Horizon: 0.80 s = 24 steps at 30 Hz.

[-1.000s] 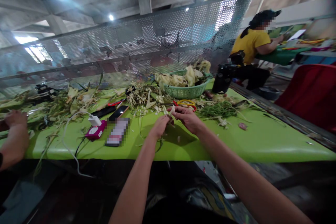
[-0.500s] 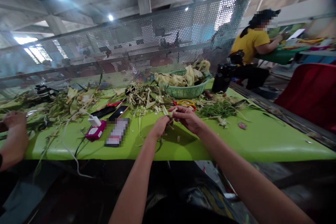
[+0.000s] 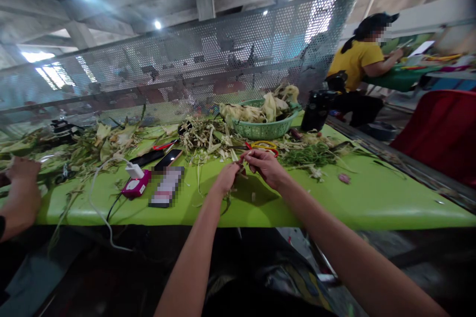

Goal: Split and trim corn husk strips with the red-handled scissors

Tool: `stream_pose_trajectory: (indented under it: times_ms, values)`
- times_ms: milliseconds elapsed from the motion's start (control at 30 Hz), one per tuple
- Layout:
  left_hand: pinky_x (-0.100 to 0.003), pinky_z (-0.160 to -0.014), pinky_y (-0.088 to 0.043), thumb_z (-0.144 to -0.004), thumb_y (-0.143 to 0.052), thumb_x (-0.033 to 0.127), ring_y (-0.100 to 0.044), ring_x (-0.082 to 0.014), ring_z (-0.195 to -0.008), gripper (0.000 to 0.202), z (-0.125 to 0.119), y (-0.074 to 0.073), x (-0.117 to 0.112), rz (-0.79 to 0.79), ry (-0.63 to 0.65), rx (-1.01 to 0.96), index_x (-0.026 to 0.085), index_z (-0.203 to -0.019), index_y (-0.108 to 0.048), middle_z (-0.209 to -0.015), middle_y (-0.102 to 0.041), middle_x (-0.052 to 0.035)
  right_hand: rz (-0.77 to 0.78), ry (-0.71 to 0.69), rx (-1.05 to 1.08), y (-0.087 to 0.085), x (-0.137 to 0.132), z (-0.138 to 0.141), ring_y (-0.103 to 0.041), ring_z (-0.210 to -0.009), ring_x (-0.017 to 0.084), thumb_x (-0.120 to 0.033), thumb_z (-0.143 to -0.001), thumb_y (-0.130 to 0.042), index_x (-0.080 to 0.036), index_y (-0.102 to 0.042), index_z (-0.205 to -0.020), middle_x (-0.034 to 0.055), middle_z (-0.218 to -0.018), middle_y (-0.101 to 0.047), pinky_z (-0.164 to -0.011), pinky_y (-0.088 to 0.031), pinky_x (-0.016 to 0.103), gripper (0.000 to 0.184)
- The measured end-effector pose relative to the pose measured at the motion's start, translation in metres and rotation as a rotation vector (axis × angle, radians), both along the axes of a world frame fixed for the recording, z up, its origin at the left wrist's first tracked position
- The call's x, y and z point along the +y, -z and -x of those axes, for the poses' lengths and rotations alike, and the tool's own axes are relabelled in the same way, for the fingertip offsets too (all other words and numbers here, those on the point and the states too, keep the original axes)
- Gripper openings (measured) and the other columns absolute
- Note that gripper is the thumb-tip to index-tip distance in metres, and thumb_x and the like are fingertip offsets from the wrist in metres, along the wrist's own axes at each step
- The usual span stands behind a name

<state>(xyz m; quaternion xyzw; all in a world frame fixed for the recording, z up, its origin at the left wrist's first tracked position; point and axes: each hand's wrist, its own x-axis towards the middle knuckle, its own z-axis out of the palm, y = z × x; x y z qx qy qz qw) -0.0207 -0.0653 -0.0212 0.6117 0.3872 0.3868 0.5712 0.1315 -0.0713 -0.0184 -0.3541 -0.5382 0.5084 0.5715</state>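
Two bare hands meet over a lime-green table [image 3: 372,198], worrying at a pale strip of plant matter [image 3: 234,156] at the near side of a green basket [image 3: 260,131] heaped with dry husks. The strip's visible end points up and away from the worker, toward the pile of shredded stalks [image 3: 203,138], its long axis running roughly away from the body with a slight lean to the left; the rest is hidden by fingers.

A second ago a broad pale flap stood clear between the fingertips; now it is mostly out of sight, and the fingers of the two hands are bunched closer. A pink charger box [image 3: 134,187] and a phone [image 3: 167,186] lie to the left, unmoved.

The left hand [image 3: 226,178] is clamped on the strip, knuckles up, its forearm rising steeply from below. The right hand [image 3: 265,166] comes in from the lower right, wrist bent, thumb and forefinger pinched together at the same piece, touching the left fingertips. At far left, a co-worker's hand [image 3: 23,168] rests among leaves; at right, a person in yellow [image 3: 357,62] sits at another table.
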Motion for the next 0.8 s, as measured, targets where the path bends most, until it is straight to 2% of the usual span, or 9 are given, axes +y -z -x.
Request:
stream_pose_trajectory:
  times_ms: [167, 400, 567, 667, 800]
  values:
    - [-0.024, -0.055, -0.032, -0.075, -0.054, 0.030, -0.044, -0.0120, -0.059, 0.012, -0.002, 0.004, 0.005, -0.005, -0.042, -0.076, 0.019, -0.072, -0.054, -0.064, -0.052, 0.0010, -0.010, -0.003, -0.025, 0.001, 0.001, 0.001, -0.053, -0.062, 0.010, -0.034, -0.068, -0.075, -0.019, -0.067, -0.088, -0.0004, -0.073, -0.063, -0.056, -0.043, 0.022, 0.027]
    - [-0.021, -0.053, -0.033, -0.075, -0.061, 0.032, -0.042, -0.0082, -0.054, 0.018, -0.001, 0.013, 0.014, 0.008, -0.116, -0.162, 0.019, -0.077, -0.049, -0.064, -0.048, 0.0035, -0.049, 0.057, -0.100, 0.005, 0.004, 0.001, -0.054, -0.060, 0.010, -0.035, -0.066, -0.076, -0.017, -0.065, -0.079, -0.0010, -0.072, -0.062, -0.059, -0.046, 0.024, 0.024]
    - [-0.021, -0.052, -0.034, -0.078, -0.055, 0.033, -0.044, -0.0092, -0.056, 0.015, 0.001, 0.010, 0.012, 0.030, -0.115, -0.199, 0.018, -0.075, -0.051, -0.065, -0.050, 0.0019, -0.072, 0.093, -0.186, 0.002, 0.001, 0.002, -0.054, -0.059, 0.011, -0.034, -0.063, -0.076, -0.016, -0.070, -0.078, 0.0004, -0.069, -0.064, -0.059, -0.047, 0.026, 0.024]
    - [-0.021, -0.053, -0.036, -0.074, -0.055, 0.024, -0.045, -0.0097, -0.058, 0.007, 0.003, 0.005, 0.009, 0.033, -0.101, -0.217, 0.019, -0.077, -0.052, -0.069, -0.052, 0.0009, -0.083, 0.115, -0.219, 0.000, -0.001, 0.002, -0.055, -0.059, 0.012, -0.032, -0.064, -0.076, -0.016, -0.071, -0.079, 0.0010, -0.069, -0.065, -0.060, -0.047, 0.026, 0.023]
    - [-0.021, -0.056, -0.037, -0.064, -0.053, 0.010, -0.046, -0.0092, -0.062, 0.019, 0.006, 0.001, 0.008, 0.021, -0.095, -0.224, 0.019, -0.081, -0.054, -0.074, -0.053, 0.0005, -0.093, 0.138, -0.242, -0.001, -0.002, 0.001, -0.055, -0.058, 0.012, -0.031, -0.065, -0.074, -0.016, -0.071, -0.081, 0.0008, -0.069, -0.065, -0.059, -0.047, 0.026, 0.022]
